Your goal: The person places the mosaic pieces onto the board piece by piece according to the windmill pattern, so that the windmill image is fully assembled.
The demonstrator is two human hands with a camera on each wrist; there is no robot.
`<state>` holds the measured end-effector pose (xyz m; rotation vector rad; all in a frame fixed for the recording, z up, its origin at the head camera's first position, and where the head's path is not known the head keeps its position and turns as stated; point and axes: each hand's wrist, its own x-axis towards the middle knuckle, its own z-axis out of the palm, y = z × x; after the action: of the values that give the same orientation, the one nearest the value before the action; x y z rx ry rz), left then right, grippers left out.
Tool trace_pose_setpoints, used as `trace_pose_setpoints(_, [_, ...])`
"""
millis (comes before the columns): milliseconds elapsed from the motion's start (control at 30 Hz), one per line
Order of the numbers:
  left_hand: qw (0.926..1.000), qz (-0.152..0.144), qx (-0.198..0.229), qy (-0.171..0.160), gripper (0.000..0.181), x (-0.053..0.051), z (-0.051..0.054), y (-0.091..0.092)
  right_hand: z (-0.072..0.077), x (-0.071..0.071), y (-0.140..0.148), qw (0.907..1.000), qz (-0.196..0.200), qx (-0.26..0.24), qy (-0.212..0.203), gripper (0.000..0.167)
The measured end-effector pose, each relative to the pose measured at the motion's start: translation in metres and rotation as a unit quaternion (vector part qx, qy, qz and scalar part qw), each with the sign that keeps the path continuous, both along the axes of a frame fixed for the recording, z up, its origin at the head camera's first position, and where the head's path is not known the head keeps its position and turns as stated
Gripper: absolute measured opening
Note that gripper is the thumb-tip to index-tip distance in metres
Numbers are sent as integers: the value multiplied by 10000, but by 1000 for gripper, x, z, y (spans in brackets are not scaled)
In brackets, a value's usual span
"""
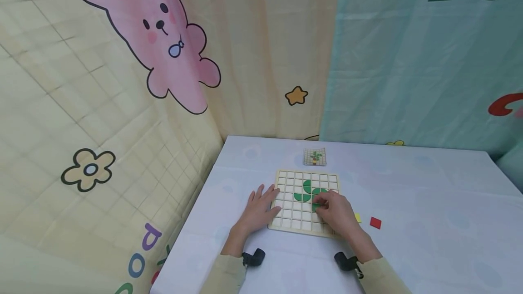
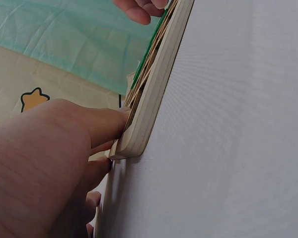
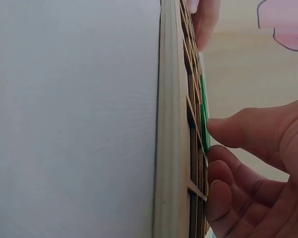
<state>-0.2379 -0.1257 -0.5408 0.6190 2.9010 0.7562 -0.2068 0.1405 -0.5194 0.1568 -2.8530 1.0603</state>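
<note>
On the table lies a square wooden grid board (image 1: 291, 226) with white cells. Green rounded tiles sit in its middle: one half-round shape (image 1: 307, 186) at the top, another (image 1: 302, 198) at the left, and one (image 1: 319, 191) at the right. My left hand (image 1: 256, 210) rests on the board's left edge with fingers spread, thumb on the rim. Thumb and fingertips of my right hand (image 1: 337, 212) pinch a green tile (image 1: 314, 207) at the board's surface, partly covered by the fingers. In the right wrist view, the thumb touches the green layer (image 3: 204, 119) on the grid.
Behind the board is a small pattern card (image 1: 314, 157) showing a green and coloured design on a grid. Right of my right hand lie a red square tile (image 1: 375, 223) and a yellow tile (image 1: 357, 218), partly hidden. Printed curtains (image 1: 261, 58) hang behind the white table (image 1: 433, 221).
</note>
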Motion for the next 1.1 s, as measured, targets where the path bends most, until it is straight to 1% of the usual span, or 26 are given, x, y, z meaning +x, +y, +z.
trace_pose_setpoints(233, [10000, 11, 36, 6, 61, 1, 1, 0, 0, 1, 4, 10000, -12, -31, -20, 20])
trace_pose_setpoints(333, [10000, -3, 62, 28, 61, 1, 0, 0, 3, 3, 8, 9999, -81, -70, -87, 20])
trace_pose_setpoints(467, [9999, -22, 86, 47, 61, 1, 1, 0, 10, 4, 15, 9997, -206, 3, -138, 21])
trace_pose_setpoints(700, [10000, 9, 72, 39, 61, 3, 2, 1, 20, 8, 33, 9996, -250, 119, -67, 24])
trace_pose_setpoints(900, [9999, 10, 165, 4, 61, 4, 4, 1, 25, 13, 50, 9989, -399, 250, -39, 27])
trace_pose_setpoints(1100, [9999, -46, 139, 9, 61, 3, 2, 0, 29, 20, 67, 9978, -537, 329, -213, 30])
